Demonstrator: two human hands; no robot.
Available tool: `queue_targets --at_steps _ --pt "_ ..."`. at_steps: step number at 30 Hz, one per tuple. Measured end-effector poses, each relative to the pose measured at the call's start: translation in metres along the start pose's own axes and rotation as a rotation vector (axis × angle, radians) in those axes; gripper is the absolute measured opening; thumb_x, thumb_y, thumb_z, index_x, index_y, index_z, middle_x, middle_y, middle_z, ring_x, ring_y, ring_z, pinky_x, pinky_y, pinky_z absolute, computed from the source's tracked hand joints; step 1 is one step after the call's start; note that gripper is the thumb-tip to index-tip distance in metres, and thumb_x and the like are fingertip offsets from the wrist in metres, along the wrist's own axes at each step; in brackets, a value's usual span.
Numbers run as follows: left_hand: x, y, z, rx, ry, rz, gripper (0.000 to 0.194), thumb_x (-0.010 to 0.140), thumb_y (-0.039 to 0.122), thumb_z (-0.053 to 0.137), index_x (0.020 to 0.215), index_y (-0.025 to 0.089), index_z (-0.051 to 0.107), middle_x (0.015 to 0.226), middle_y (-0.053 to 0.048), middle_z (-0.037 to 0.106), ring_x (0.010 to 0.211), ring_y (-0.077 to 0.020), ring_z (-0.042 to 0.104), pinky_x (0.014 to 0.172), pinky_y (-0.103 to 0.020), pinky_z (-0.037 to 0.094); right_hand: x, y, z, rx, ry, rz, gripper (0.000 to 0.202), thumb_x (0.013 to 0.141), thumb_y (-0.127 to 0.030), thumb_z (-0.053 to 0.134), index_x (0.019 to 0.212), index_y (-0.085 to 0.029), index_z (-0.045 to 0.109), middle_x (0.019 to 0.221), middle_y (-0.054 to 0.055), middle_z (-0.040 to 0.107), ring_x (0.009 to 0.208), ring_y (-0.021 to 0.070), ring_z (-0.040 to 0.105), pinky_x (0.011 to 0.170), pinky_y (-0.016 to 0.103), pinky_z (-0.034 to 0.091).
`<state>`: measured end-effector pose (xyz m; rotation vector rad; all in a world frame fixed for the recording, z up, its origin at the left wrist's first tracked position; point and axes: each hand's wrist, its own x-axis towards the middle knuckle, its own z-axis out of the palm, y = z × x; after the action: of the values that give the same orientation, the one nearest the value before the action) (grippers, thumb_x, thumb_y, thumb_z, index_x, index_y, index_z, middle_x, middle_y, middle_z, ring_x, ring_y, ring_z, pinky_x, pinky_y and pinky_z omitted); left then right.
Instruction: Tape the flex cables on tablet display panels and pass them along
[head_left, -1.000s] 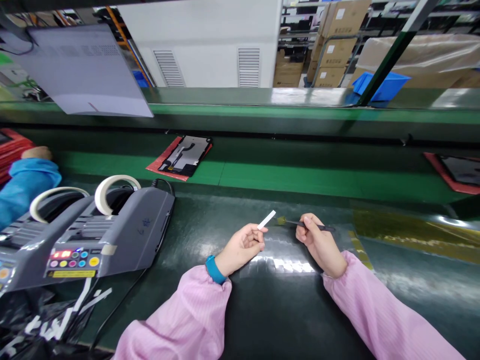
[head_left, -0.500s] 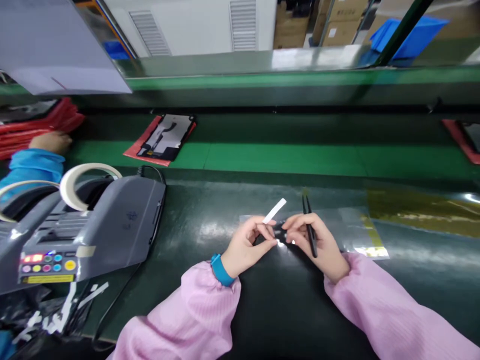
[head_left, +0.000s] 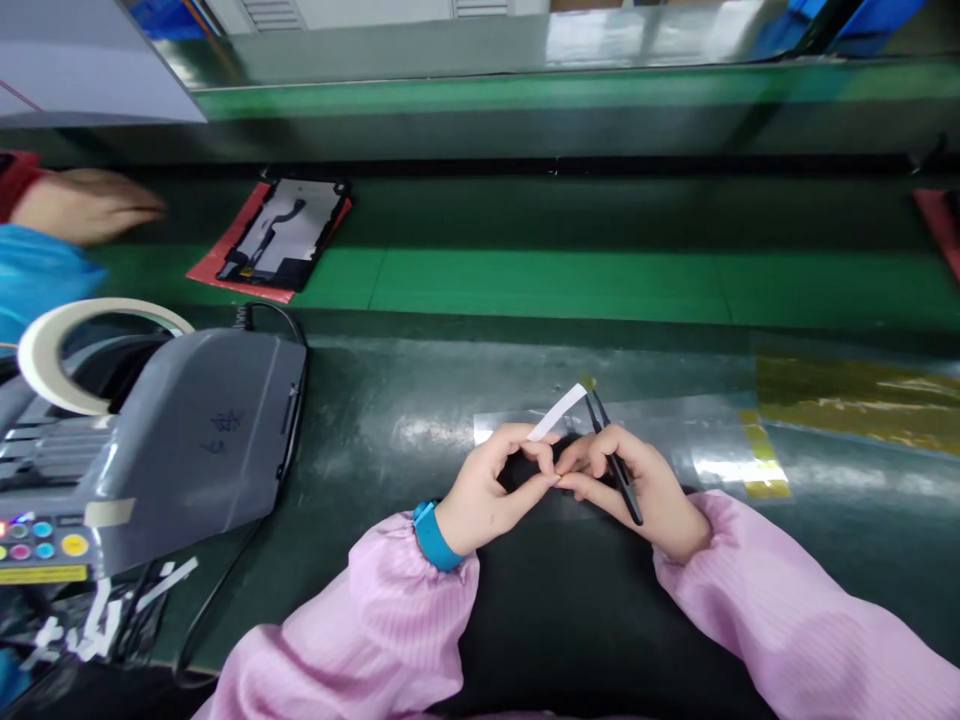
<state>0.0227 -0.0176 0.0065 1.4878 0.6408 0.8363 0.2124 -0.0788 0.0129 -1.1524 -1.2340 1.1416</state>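
Note:
My left hand (head_left: 501,490) is closed, with a short white strip of tape (head_left: 558,412) held between its fingers and sticking up to the right. Black tweezers (head_left: 619,470) lie across my right hand (head_left: 637,478), points upward, gripped by its curled fingers. The thumb and fingertips of both hands meet in a pinch over the dark mat. Whatever small thing may be between those fingertips is hidden. Under and behind the hands lies a clear plastic sheet (head_left: 675,425) on the bench.
At left stands a grey tape dispenser (head_left: 202,430) with a cream tape roll (head_left: 45,370). A flat panel on a red sheet (head_left: 289,235) rests on the green ledge. Amber film (head_left: 862,405) lies at right. A co-worker's hand (head_left: 90,205) reaches in at far left.
My view has tilted downward and turned slightly right. My two hands' fingertips, apart before, now touch. The co-worker's hand has moved away from the red stack.

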Motion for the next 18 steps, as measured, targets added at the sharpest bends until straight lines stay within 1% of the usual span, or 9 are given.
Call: queue_targets --at_steps 5,9,12,15,18 --pt "-0.0008 0.0012 0.0005 -0.021 0.012 0.007 0.032 0.090 0.021 0.073 0.117 0.024 0.056 0.078 0.003 0.066 0.082 -0.0166 0.066 0.098 -0.039 0.048 0.0004 -0.0015 0.0001 0.036 -0.019 0.029 0.038 0.090 -0.030 0.078 0.075 -0.026 0.043 0.088 0.004 0.080 0.075 0.0200 0.075 0.068 0.035 0.061" --pt "-0.0011 -0.0006 0.0000 -0.016 0.050 0.030 0.037 0.087 0.017 0.076 0.116 0.024 0.055 0.074 0.004 0.065 0.081 -0.0164 0.064 0.100 -0.041 0.047 0.0008 -0.0008 -0.0010 0.017 -0.027 0.005 0.040 0.090 -0.031 0.078 0.074 -0.026 0.042 0.088 0.004 0.079 0.076 0.0203 0.076 0.069 0.035 0.062" --pt "-0.0011 -0.0030 -0.0003 -0.002 0.038 0.071 0.037 0.088 0.017 0.075 0.118 0.024 0.054 0.075 0.004 0.066 0.083 -0.0159 0.066 0.098 -0.038 0.048 0.0012 0.0007 -0.0018 0.020 -0.041 -0.017 0.039 0.090 -0.027 0.078 0.075 -0.026 0.042 0.089 0.004 0.080 0.078 0.0194 0.076 0.071 0.034 0.063" --pt "-0.0010 -0.0041 0.0000 0.004 0.009 0.113 0.041 0.091 0.014 0.071 0.125 0.024 0.051 0.080 0.004 0.066 0.084 -0.0146 0.067 0.095 -0.034 0.050 0.0014 0.0021 -0.0023 0.026 -0.062 -0.037 0.039 0.090 -0.023 0.078 0.076 -0.026 0.042 0.092 0.003 0.079 0.081 0.0177 0.076 0.073 0.031 0.062" --pt "-0.0010 -0.0036 0.0007 0.026 -0.010 0.145 0.046 0.091 0.010 0.068 0.130 0.025 0.048 0.084 0.004 0.066 0.086 -0.0134 0.068 0.096 -0.032 0.049 0.0017 0.0026 -0.0026 0.019 -0.071 -0.051 0.038 0.090 -0.020 0.077 0.077 -0.025 0.041 0.093 0.001 0.079 0.082 0.0163 0.076 0.073 0.028 0.062"
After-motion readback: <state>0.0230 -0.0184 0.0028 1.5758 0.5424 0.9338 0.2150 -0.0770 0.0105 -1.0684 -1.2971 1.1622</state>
